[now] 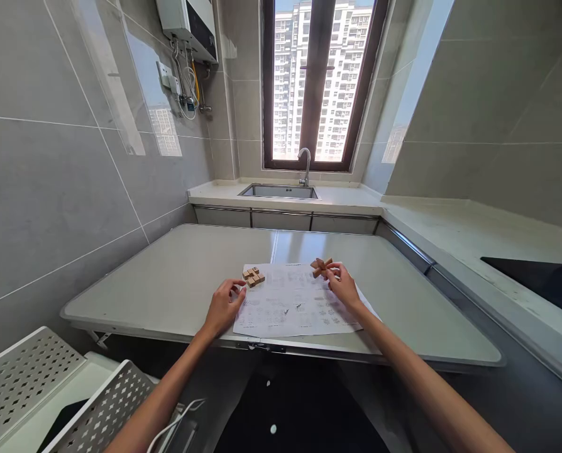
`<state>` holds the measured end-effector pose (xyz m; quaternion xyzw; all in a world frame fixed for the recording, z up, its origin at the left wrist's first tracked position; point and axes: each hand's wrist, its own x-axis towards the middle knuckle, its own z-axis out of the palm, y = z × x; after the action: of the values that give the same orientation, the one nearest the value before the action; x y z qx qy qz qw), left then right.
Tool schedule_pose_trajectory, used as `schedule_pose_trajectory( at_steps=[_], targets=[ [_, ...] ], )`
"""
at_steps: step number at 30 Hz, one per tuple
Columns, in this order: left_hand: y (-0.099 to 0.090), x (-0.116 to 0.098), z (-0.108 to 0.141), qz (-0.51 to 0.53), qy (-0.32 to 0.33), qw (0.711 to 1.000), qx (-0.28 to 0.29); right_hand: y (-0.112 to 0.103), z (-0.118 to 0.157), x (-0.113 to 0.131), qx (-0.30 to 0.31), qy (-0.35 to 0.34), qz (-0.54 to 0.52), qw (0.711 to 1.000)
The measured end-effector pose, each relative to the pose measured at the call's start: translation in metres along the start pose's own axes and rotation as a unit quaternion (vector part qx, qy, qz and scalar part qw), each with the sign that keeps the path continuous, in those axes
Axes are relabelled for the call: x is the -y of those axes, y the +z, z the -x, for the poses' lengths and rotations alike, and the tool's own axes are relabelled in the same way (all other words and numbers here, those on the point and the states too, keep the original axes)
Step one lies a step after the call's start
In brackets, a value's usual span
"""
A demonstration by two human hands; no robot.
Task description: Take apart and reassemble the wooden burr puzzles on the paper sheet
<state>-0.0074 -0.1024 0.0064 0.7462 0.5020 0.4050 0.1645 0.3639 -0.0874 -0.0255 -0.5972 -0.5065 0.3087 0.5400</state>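
Observation:
Printed paper sheets point(281, 308) lie on the folding table point(144, 283), covered with small diagrams. At their upper right corner, my right hand point(343, 285) pinches a wooden interlocking puzzle point(319, 267) whose pieces stick out in several directions. A flatter group of wooden puzzle pieces point(253, 277) rests near the upper left corner. Beside that group is my left hand point(225, 307), its fingers loosely curved and thumb apart, holding nothing. Whether its fingertips touch the pieces I cannot tell.
Behind the table runs a counter with a sink point(278, 190) and a faucet point(305, 165) under the window. Another counter point(488, 236) lines the right side. White perforated baskets point(31, 371) stand low at the left, near a white cable point(172, 423).

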Motion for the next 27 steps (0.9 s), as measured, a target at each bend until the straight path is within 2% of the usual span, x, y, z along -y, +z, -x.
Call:
schedule_pose_trajectory(
  at_steps=[2,6,11,14,19,27],
  targets=[
    [0.006,-0.014,0.001,0.009,0.038,0.999,0.021,0.005,0.018,0.007,0.062,-0.016,-0.044,0.997],
    [0.030,-0.047,0.001,0.041,0.131,0.984,0.112,0.017,0.054,0.020,0.181,-0.034,-0.100,0.978],
    [0.052,-0.071,-0.005,0.066,0.181,0.962,0.193,0.024,0.081,0.031,0.270,-0.036,-0.129,0.953],
    [0.053,-0.075,-0.008,0.074,0.194,0.955,0.211,0.022,0.087,0.033,0.289,-0.035,-0.137,0.947],
    [0.049,-0.081,-0.006,0.071,0.212,0.954,0.199,0.022,0.088,0.032,0.289,-0.032,-0.150,0.945],
    [0.045,-0.093,-0.007,-0.009,0.292,0.939,0.183,0.017,0.091,0.027,0.300,-0.028,-0.155,0.941]
  ],
)
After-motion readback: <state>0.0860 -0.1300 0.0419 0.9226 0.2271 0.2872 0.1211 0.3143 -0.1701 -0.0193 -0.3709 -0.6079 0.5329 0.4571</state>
